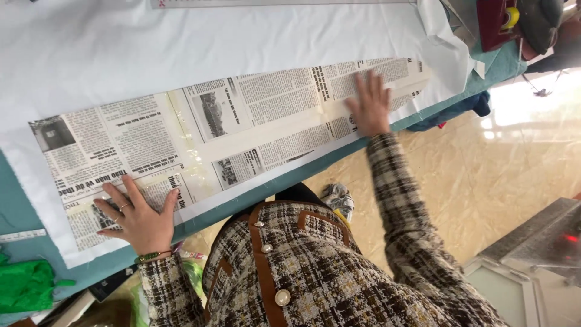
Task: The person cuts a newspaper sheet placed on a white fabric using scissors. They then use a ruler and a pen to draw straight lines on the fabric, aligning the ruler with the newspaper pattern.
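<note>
Far left: one green bag [24, 284] on the teal table [12, 200], beside a short white ruler [21, 235]. Left hand [140, 219] flat, fingers spread, gripping nothing, pressing the near-left end of one long newspaper pattern [230, 139]. Pattern taped from several sheets, lying on white fabric [181, 42], long axis running left to right, rising toward the far right. Right hand [369, 104] likewise open and flat on the right end, slightly blurred.
</note>
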